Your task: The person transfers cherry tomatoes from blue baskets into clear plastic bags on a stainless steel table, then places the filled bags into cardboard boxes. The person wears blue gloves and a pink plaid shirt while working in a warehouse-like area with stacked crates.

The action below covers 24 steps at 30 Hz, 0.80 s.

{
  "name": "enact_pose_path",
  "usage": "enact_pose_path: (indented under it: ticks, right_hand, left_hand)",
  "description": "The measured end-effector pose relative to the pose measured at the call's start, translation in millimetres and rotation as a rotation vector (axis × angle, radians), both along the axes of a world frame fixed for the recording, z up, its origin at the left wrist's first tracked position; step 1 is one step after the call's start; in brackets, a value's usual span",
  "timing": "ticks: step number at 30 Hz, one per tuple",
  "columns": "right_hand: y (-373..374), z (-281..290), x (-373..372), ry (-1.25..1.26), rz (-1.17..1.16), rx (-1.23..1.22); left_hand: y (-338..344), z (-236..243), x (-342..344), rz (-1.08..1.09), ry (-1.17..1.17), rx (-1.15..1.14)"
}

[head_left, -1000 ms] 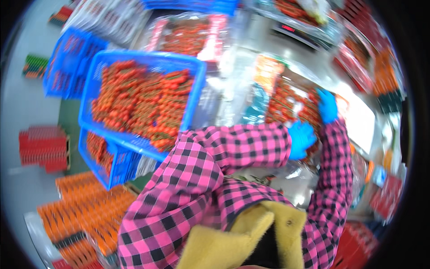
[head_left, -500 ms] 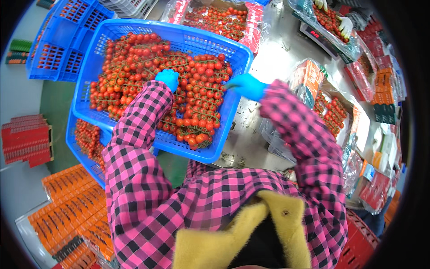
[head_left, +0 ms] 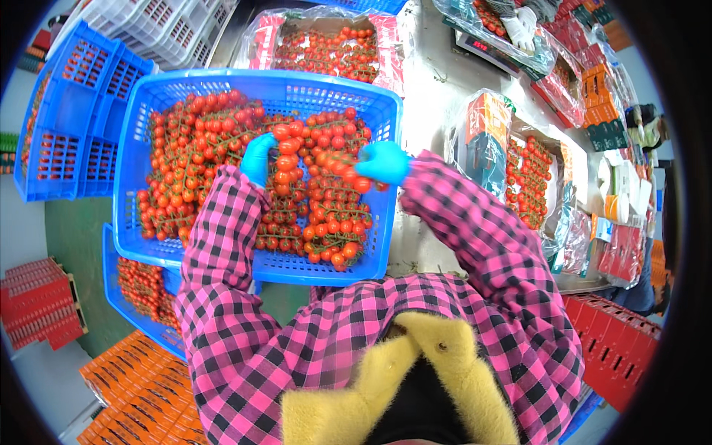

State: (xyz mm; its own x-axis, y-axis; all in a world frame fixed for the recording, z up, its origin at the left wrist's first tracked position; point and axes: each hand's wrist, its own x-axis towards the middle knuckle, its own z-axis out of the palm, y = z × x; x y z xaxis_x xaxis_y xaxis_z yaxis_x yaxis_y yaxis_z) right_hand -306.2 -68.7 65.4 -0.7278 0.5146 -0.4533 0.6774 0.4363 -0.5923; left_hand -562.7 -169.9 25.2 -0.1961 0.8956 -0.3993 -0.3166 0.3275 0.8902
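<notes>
While both gloved hands work over the middle of the blue crate (head_left: pixel 185 89), the left hand (head_left: pixel 257 157) and right hand (head_left: pixel 384 162) have their fingers closed on one tomato cluster (head_left: pixel 315 156) — lifted just above the heap. A hard tug could snap the stem — loose tomatoes would likely drop back or roll past the crate's near edge.

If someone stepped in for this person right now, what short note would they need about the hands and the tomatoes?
Left hand, blue-gloved: gripping the top of a cherry tomato vine raised above the heap.
Right hand, blue-gloved: holding the other end of the same cluster, near the right wall of the crate.
Things: blue crate in front, heaped with vine tomatoes; a second blue crate with tomatoes sits below it; a lined carton on the right is partly filled with tomatoes.
Done: one cluster is lifted clear of the pile.
Left: the cluster is not yet set down anywhere; most of the crate remains full.
</notes>
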Motion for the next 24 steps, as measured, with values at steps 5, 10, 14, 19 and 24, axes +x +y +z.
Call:
enact_pose_path:
  ticks: [5,10,14,19,24]
  right_hand:
    - [9,43,183,0.705,-0.871,-0.358]
    - [3,-9,352,0.437,-1.374,-0.313]
    - [-6,-45,414,0.197,-1.168,-0.31]
    - [17,-45,436,0.097,-0.131,0.557]
    - [45,-54,446,-0.171,0.031,0.338]
  left_hand:
    - [20,24,59,-0.118,-0.803,0.056]
    - [84,43,186,-0.447,-0.861,0.073]
    - [137,44,334,-0.799,-0.585,0.063]
    - [153,30,452,-0.82,-0.867,-0.226]
    - [143,26,467,-0.785,-0.964,-0.218]
